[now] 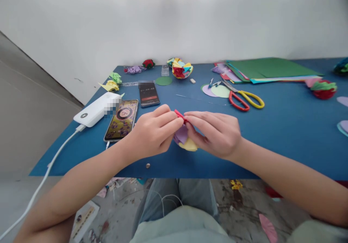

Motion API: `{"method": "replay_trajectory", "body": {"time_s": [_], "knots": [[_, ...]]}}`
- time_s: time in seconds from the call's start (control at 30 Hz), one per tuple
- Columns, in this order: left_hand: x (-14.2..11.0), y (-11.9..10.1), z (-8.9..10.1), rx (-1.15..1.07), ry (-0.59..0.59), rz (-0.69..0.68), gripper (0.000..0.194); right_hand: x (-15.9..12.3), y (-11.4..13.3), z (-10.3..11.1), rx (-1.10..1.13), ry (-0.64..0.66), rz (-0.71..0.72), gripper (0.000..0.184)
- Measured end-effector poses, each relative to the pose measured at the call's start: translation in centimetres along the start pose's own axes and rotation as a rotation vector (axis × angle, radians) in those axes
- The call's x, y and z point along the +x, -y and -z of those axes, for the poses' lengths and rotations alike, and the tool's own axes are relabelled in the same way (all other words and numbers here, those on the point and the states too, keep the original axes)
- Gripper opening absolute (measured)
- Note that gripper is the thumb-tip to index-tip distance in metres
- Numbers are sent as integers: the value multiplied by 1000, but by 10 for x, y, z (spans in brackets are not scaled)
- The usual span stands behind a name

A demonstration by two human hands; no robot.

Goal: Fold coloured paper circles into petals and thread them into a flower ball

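Both my hands meet over the front middle of the blue table, pinching a small flower of coloured paper or felt [189,145]. Its red piece sticks up between my fingertips, while purple and pale yellow petals hang below. My left hand [156,130] grips the red piece from the left with closed fingers. From the right, my right hand [216,132] pinches the same piece, thumb underneath. The fingers hide much of the flower's middle. A small round bead-like thing [148,165] lies near the table's front edge, below my left hand.
Red-and-yellow-handled scissors [246,99] lie beyond my right hand, beside pale cut circles [220,91]. Stacked coloured sheets [274,69] lie at the back right. To the left are two phones [122,119] and a cabled white power bank [98,108]. A multicoloured flower ball [182,69] stands at the back.
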State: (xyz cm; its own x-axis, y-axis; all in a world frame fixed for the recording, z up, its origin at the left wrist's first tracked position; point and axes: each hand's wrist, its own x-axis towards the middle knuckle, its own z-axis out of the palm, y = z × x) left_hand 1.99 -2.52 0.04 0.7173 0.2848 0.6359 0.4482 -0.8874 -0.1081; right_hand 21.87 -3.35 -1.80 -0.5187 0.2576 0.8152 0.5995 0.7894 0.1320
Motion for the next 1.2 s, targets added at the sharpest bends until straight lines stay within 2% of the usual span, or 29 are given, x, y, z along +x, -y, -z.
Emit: {"method": "replay_trajectory", "body": {"time_s": [0.1,0.23,0.47,0.73,0.87,1.07,1.2], "knots": [[0,-3,-2,-14,5,13,7,-2,2,-3,-26,2,-34,10],[-1,-5,-4,-41,0,70,4,-2,2,-3,-49,7,6,7],[-4,-3,-6,9,-10,69,3,4,-2,3,28,66,125,16],[-4,0,-5,23,-42,31,5,3,-10,5,309,159,-48,19],[-3,0,-2,-24,-38,54,5,4,-10,3,354,134,-22,14],[-1,-2,3,-42,83,46,9,4,-11,1,254,84,66,8],[3,-6,3,-25,128,83,14,4,-6,2,3,83,187,8]]}}
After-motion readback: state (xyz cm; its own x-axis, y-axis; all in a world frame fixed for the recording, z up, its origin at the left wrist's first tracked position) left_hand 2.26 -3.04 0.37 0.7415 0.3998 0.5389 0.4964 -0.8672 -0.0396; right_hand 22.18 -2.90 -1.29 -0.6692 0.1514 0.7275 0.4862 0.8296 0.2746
